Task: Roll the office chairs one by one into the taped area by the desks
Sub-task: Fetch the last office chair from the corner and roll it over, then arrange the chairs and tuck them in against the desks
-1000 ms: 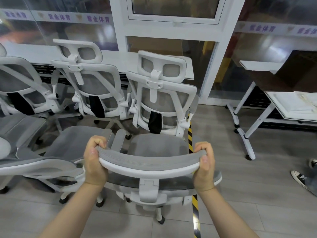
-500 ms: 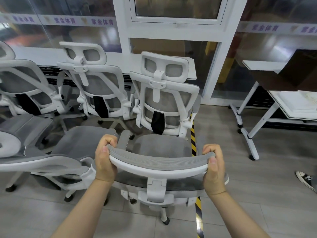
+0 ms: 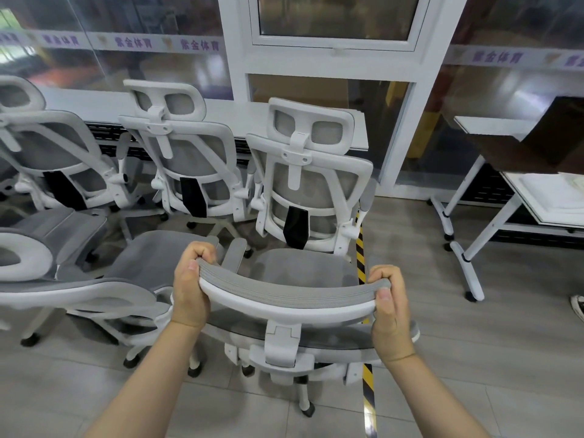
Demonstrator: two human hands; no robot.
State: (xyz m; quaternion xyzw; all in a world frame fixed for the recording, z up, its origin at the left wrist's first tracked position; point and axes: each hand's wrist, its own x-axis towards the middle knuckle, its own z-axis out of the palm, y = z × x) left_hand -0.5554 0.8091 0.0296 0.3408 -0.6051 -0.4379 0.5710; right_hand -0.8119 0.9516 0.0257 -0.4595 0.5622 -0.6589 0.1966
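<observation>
While the grey mesh headrest with its white plastic frame (image 3: 289,290) was gripped at both ends, the white-and-grey office chair (image 3: 303,311) it belonged to stood on pale grey floor tiles (image 3: 474,358), straddling a strip of yellow-and-black hazard tape (image 3: 360,257) that ran away towards the window wall. The left hand (image 3: 189,289) was closed tightly round the left end of the headrest, fingers curled over the top edge and the thumb laid on the near face; the right hand (image 3: 390,306) was closed round the right end in the same way. Directly ahead, just left of the tape, a second white-framed mesh chair with a black lumbar pad (image 3: 311,181) was parked with its back to the camera, near the held chair's seat. Two more matching chairs (image 3: 180,159) were lined up to its left, against a long white desk top (image 3: 240,115) set along the glazed wall. A further grey mesh chair (image 3: 104,279) was seen just beside the held one on the left. The wall was made up of a white window frame (image 3: 335,63) and reflective glass panels carrying a band of purple characters (image 3: 132,42). To the right, well apart, a white-legged table on castors (image 3: 474,248) was placed, and the toe of a dark sneaker (image 3: 578,306) was cut off by the frame edge.
</observation>
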